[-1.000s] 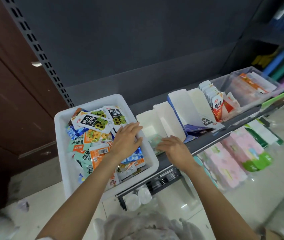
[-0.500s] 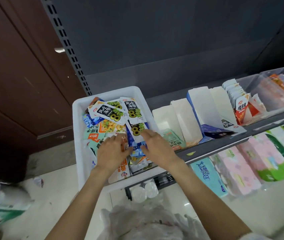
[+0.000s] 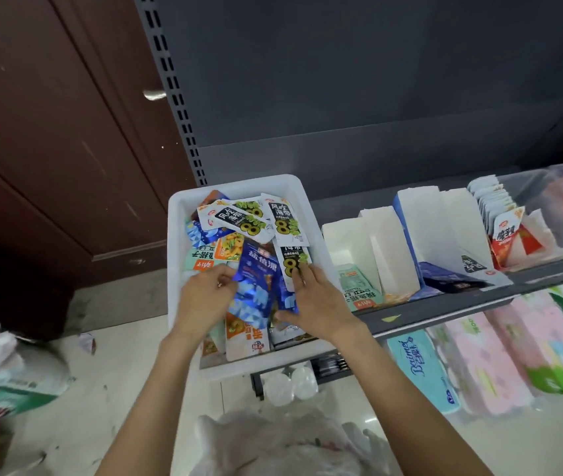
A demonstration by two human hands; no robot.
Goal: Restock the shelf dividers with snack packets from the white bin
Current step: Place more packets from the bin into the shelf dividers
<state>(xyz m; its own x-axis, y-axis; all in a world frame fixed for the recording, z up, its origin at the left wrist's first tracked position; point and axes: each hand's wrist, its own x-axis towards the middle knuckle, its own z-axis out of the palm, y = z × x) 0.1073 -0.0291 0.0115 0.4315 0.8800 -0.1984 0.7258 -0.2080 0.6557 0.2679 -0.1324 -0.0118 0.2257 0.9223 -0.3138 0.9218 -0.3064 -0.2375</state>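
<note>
Nearest me, my left hand and right hand are both down inside the white bin. My left hand pinches the edge of a blue snack packet standing tilted at the bin's middle. My right hand lies with fingers fairly straight on a black-and-white seaweed packet just right of the blue one; I cannot tell whether its thumb grips anything. More loose snack packets fill the bin towards its far end. Right of the bin, on the grey shelf, stand the white shelf dividers, a green packet lying in the one nearest the bin.
</note>
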